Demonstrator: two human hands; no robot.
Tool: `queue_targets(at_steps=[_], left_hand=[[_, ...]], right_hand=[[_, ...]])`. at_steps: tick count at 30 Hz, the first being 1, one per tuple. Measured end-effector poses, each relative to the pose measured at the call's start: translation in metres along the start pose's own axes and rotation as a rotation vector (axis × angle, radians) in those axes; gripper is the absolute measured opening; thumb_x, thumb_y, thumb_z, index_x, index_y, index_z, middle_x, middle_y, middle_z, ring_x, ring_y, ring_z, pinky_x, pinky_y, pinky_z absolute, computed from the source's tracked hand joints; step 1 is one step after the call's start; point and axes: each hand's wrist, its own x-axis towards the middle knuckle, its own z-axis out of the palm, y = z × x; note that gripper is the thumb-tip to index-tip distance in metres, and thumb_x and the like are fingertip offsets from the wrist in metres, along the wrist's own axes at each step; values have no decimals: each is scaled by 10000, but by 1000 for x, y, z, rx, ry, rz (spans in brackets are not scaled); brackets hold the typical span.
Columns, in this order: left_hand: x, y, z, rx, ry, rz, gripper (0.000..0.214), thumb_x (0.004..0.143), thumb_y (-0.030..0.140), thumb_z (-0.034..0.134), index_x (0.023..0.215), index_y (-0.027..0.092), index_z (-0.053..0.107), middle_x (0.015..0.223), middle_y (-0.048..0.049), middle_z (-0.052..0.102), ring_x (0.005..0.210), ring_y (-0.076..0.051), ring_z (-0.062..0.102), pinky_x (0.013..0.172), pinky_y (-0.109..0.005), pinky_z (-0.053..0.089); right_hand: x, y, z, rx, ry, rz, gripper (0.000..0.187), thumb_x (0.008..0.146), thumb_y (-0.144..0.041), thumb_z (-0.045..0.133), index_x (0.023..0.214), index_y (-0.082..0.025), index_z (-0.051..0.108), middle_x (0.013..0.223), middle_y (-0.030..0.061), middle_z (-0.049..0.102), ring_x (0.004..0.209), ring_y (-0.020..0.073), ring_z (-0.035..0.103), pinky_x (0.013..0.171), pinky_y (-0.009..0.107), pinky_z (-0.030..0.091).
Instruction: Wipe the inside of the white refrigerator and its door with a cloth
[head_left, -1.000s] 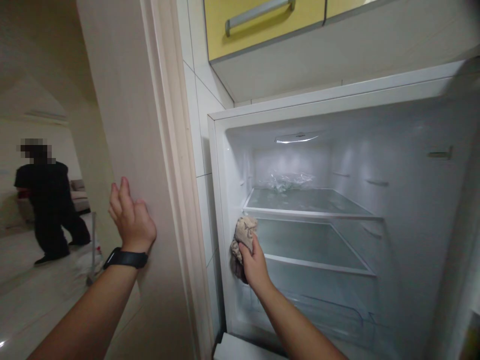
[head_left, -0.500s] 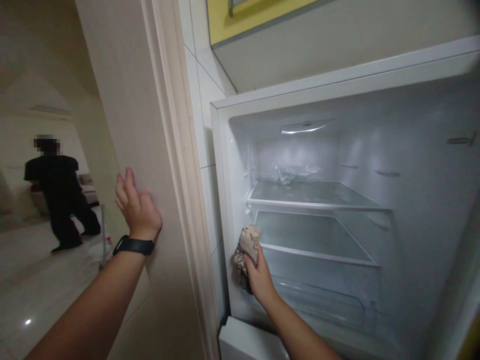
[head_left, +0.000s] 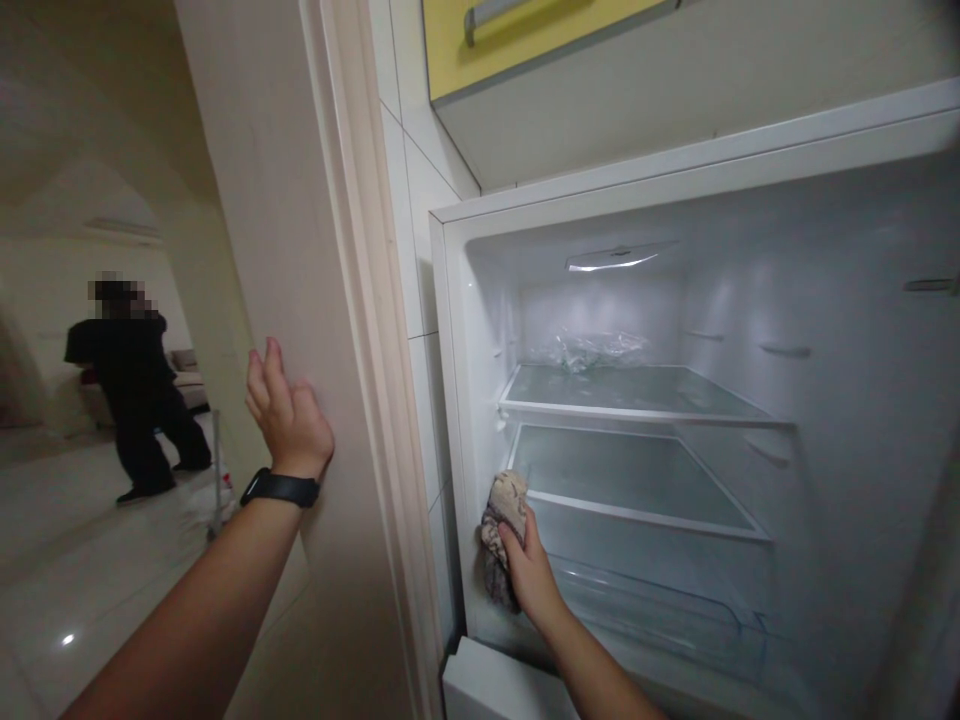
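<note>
In the lower middle of the frame, the right hand (head_left: 538, 578) grips a crumpled cloth (head_left: 504, 530) at the left inner edge of an open white fridge (head_left: 454, 380). Left of centre, the left hand (head_left: 294, 418), a black band (head_left: 281, 488) at its wrist, rests spread on a pale door frame (head_left: 345, 400). Clear plastic (head_left: 600, 350) lies on the top shelf (head_left: 637, 392), right of centre. A yellow cupboard (head_left: 555, 45) hangs at upper centre; a person in dark clothes (head_left: 141, 390) stands far left.

The bare left-hand grip (head_left: 291, 420) stood left of the white, boxy refrigerator (head_left: 456, 320), fingers extended upward, wrist bent back, forearm slanting up. At the refrigerator's left inner edge, the bare right-hand grip (head_left: 534, 568) was clasped, forearm angled up leftward.
</note>
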Motion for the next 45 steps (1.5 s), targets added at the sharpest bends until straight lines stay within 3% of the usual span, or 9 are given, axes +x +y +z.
queue_targets(at_steps=[10, 16, 28, 38, 45], left_hand=[[0, 1, -2, 18, -27, -8, 624, 1026, 204, 403, 1639, 174, 293, 1697, -193, 299, 1591, -343, 260, 1301, -607, 213], [0, 1, -1, 3, -2, -15, 639, 1001, 168, 438, 1629, 172, 322, 1689, -195, 315, 1585, -346, 278, 1298, -599, 224], [1, 0, 0, -2, 6, -6, 626, 1004, 175, 430, 1623, 139, 340, 1678, -208, 334, 1583, -338, 283, 1313, -557, 214], [0, -1, -1, 20, -27, -5, 632, 1019, 199, 404, 1641, 199, 295, 1707, -153, 305, 1598, -308, 254, 1314, -560, 212], [1, -2, 1, 9, 9, -5, 626, 1002, 170, 413, 1622, 141, 336, 1685, -192, 336, 1589, -318, 277, 1309, -555, 209]], right_hand=[[5, 14, -16, 57, -77, 26, 637, 901, -572, 613, 1454, -298, 453, 1470, 72, 638, 1392, 252, 574, 1299, 527, 302], [7, 15, -24, 111, -119, 48, 629, 865, -585, 661, 1400, -290, 513, 1387, 77, 696, 1324, 266, 629, 1260, 526, 379], [11, 22, -29, 111, -100, 52, 673, 856, -606, 660, 1429, -288, 510, 1407, 81, 682, 1331, 279, 621, 1251, 527, 393], [12, 21, -25, 144, -76, 84, 676, 847, -571, 668, 1434, -278, 501, 1387, 90, 698, 1296, 281, 642, 1224, 506, 419], [13, 25, -29, 174, -107, 92, 683, 838, -595, 687, 1423, -289, 512, 1370, 73, 698, 1297, 282, 635, 1233, 510, 400]])
